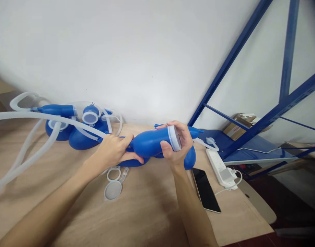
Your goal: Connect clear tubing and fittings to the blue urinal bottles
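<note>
A blue rubber bulb-shaped piece (151, 142) with a white ring cap (174, 138) is held above the table, tilted slightly up to the right. My left hand (115, 148) grips its narrow left end, thumb and fingers closed round it. My right hand (177, 144) is wrapped round the capped right end, its thumb against the piece near the ring. A translucent hose (49, 116) runs leftward from beside my left hand. More blue rubber parts lie behind and under the held piece, partly hidden by it. Loose translucent rings (113, 190) lie on the table below.
Several blue bulbs (82, 137) with coiled hoses sit at the left by the wall. A dark phone (206, 189) and a white power strip (219, 168) with a plugged-in charger lie at the right of the wooden table (142, 212). Beyond stands a blue metal shelf (260, 147) holding a carton.
</note>
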`<action>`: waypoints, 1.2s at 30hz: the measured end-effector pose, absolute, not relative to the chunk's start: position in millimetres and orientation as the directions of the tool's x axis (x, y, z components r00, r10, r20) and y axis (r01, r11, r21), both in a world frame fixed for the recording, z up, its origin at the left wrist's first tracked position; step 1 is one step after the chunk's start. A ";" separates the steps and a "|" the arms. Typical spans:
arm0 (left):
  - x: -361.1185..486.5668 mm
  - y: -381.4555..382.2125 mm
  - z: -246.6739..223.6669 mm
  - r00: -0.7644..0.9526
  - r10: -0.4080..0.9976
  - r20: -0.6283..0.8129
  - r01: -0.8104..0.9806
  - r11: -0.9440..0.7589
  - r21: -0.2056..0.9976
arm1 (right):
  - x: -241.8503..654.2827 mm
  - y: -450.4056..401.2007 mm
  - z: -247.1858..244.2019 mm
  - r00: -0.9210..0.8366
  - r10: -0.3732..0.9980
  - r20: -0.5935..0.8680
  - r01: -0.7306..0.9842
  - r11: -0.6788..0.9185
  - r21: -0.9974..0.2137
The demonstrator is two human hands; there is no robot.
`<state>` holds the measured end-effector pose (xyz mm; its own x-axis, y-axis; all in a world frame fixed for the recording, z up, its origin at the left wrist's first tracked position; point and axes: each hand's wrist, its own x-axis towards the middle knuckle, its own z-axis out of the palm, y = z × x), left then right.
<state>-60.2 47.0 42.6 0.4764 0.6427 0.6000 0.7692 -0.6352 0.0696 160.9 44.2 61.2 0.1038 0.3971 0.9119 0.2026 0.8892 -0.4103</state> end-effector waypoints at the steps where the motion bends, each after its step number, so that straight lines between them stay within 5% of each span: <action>1: -58.5 45.8 44.3 0.474 0.685 0.553 0.772 -0.626 0.113 | 163.0 44.8 61.4 0.090 0.386 0.918 0.197 0.897 -0.396; 10: -43.0 46.1 50.7 0.456 0.838 0.298 0.719 -0.545 0.432 | 170.8 42.0 66.7 -0.008 0.279 0.960 0.244 0.932 -0.269; 21: -36.3 49.4 20.4 0.182 0.665 0.724 0.635 -0.642 0.430 | 152.9 28.5 76.0 0.302 0.514 0.803 0.230 0.778 -0.585; 28: -40.2 64.7 16.1 -0.003 0.778 0.628 0.725 -0.431 0.538 | 160.9 20.2 85.7 0.446 0.473 0.760 0.189 0.780 -0.596; 32: -57.9 60.3 32.8 0.245 0.657 0.713 0.722 -0.614 0.318 | 186.8 12.4 97.6 0.438 0.392 0.809 0.229 0.822 -0.522; 36: -65.7 49.8 53.3 0.434 0.476 0.765 0.704 -0.709 0.042 | 206.4 32.2 95.7 0.414 0.451 0.790 0.189 0.807 -0.560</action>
